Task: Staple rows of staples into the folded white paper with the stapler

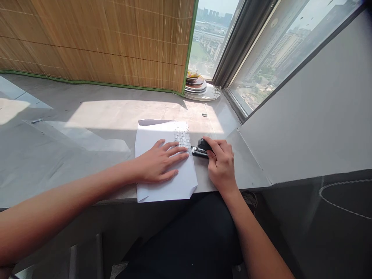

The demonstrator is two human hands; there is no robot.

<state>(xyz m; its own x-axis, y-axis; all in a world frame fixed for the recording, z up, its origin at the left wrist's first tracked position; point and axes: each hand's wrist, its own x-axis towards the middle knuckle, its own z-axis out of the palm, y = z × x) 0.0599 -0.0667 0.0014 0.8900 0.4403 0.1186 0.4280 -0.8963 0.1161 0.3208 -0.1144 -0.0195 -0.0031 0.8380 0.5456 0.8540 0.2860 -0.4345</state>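
Observation:
White paper sheets, with creased corners, lie on the stone ledge and reach over its front edge. Rows of many staples run down the upper right part of the paper. My left hand rests flat on the sheets, fingers spread toward the right edge. In my right hand is a black stapler, gripped around its top. The stapler's front end lies at the paper's right edge, beside my left fingertips; I cannot tell whether the paper is between its jaws.
Two small staple strips lie beyond the stapler. Stacked plates stand in the window corner. A bamboo blind hangs along the back of the ledge. A white wall rises at the right.

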